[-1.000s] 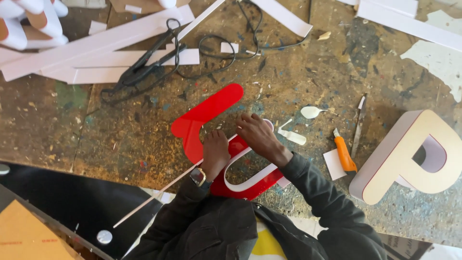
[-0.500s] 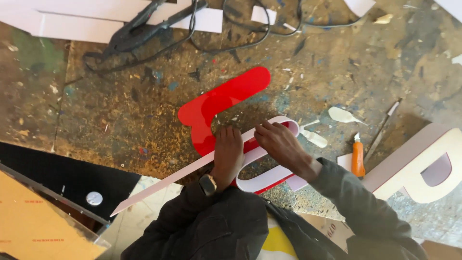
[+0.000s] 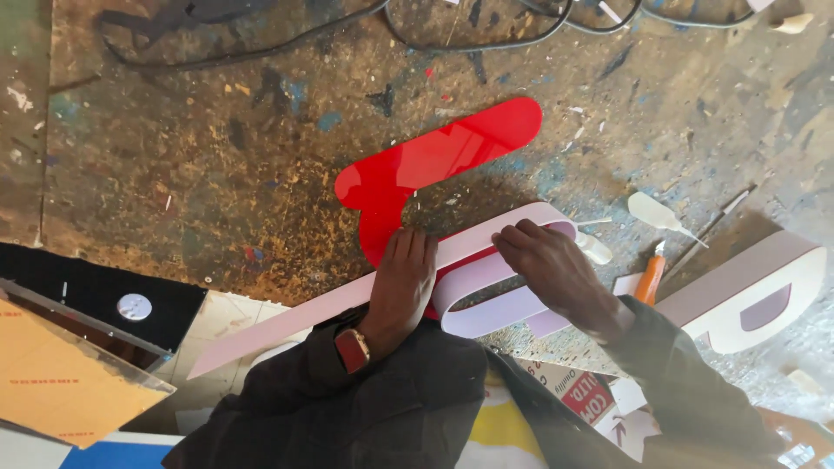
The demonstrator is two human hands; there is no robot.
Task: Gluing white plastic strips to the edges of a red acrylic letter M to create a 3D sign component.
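Observation:
A glossy red letter-shaped panel [image 3: 434, 165] lies flat on the stained workbench [image 3: 217, 174]. A long pale strip [image 3: 287, 317] runs from lower left across the panel's lower part and curls into a loop [image 3: 486, 304] at its right end. My left hand [image 3: 401, 282] presses flat on the strip where it crosses the red panel. My right hand [image 3: 552, 265] grips the curved part of the strip at the loop's upper right, fingers wrapped over its edge.
A big white three-dimensional letter [image 3: 747, 291] lies at the right. An orange-handled knife [image 3: 647, 278] and a small white glue bottle [image 3: 656, 213] lie near it. Black cables [image 3: 469, 35] run along the far edge. An orange sheet [image 3: 61, 378] and black board [image 3: 95, 291] sit lower left.
The view has shifted closer and lower over the bench. My hands have bent the strip further around the red panel's lower curve; the left hand now lies flatter on it.

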